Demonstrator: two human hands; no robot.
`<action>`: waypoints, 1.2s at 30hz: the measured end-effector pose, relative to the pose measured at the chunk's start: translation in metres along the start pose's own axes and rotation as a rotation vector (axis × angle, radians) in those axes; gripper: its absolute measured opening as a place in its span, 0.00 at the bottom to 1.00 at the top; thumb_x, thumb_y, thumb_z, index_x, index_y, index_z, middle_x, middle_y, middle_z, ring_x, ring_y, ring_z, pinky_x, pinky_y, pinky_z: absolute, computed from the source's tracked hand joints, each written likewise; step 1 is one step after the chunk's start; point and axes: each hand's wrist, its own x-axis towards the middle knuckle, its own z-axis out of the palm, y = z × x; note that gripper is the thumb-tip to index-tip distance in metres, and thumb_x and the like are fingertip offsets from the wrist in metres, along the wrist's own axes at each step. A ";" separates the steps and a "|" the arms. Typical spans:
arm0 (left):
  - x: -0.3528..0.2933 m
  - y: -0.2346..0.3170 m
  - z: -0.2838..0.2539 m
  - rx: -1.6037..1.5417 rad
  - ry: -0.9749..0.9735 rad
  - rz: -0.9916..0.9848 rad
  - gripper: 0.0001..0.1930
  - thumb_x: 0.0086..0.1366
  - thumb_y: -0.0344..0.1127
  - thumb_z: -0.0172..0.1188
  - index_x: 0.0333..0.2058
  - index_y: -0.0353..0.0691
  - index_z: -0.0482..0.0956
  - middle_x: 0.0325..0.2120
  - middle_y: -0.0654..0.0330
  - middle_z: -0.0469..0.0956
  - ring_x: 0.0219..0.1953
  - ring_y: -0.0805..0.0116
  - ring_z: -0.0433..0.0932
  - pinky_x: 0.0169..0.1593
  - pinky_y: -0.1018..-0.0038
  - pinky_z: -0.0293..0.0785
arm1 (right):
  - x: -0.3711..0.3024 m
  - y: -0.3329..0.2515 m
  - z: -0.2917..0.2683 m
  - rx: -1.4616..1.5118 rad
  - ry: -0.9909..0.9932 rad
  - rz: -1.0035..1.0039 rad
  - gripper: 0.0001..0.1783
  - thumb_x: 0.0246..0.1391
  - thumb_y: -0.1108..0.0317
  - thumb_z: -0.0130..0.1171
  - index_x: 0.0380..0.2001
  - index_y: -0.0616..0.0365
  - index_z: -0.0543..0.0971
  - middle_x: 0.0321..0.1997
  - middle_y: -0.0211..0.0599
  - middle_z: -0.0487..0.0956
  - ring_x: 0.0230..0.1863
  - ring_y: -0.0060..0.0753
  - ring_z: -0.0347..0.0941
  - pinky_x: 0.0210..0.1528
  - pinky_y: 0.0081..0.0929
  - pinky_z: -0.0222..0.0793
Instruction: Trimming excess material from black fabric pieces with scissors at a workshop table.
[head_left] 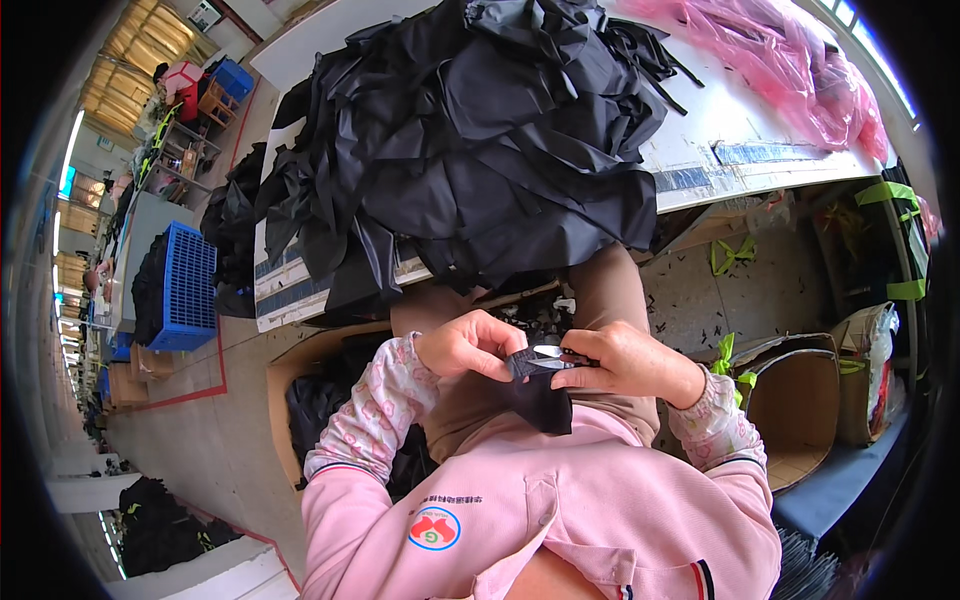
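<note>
Over my lap, my left hand (470,345) pinches the edge of a small black fabric piece (540,402), which hangs down in front of my pink shirt. In my right hand (622,362) is a pair of small thread snips (545,358), its silver blades pointing left at the cloth by my left fingertips. The fingers of my right hand are closed round the snips' dark handle. Beyond my hands a large heap of black fabric pieces (470,150) covers much of the white table (720,120) and hangs over its near edge.
Pink plastic sheeting (790,80) lies at the table's far right. Below the table's left side stands a cardboard box (285,400) with black material in it. Another cardboard box (795,400) is at my right. A blue crate (188,285) stands farther left.
</note>
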 end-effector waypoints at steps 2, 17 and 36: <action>0.000 0.000 -0.002 0.004 -0.024 -0.025 0.06 0.54 0.23 0.63 0.32 0.30 0.80 0.32 0.59 0.76 0.37 0.71 0.74 0.44 0.76 0.68 | 0.000 -0.001 -0.001 -0.017 -0.019 -0.022 0.20 0.51 0.55 0.65 0.27 0.63 0.74 0.14 0.44 0.69 0.18 0.48 0.69 0.22 0.37 0.62; 0.008 0.004 -0.002 -0.010 -0.226 -0.214 0.06 0.56 0.26 0.63 0.32 0.31 0.80 0.31 0.62 0.77 0.36 0.75 0.74 0.43 0.78 0.68 | 0.007 0.005 0.004 -0.081 -0.103 -0.199 0.21 0.53 0.49 0.60 0.25 0.58 0.74 0.13 0.42 0.72 0.18 0.49 0.72 0.21 0.38 0.66; 0.015 0.006 0.004 0.012 -0.244 -0.233 0.05 0.57 0.27 0.63 0.29 0.30 0.78 0.32 0.61 0.75 0.36 0.73 0.73 0.44 0.76 0.68 | 0.007 -0.001 0.003 -0.036 -0.128 -0.199 0.18 0.50 0.53 0.65 0.27 0.58 0.76 0.14 0.38 0.72 0.18 0.46 0.72 0.20 0.35 0.64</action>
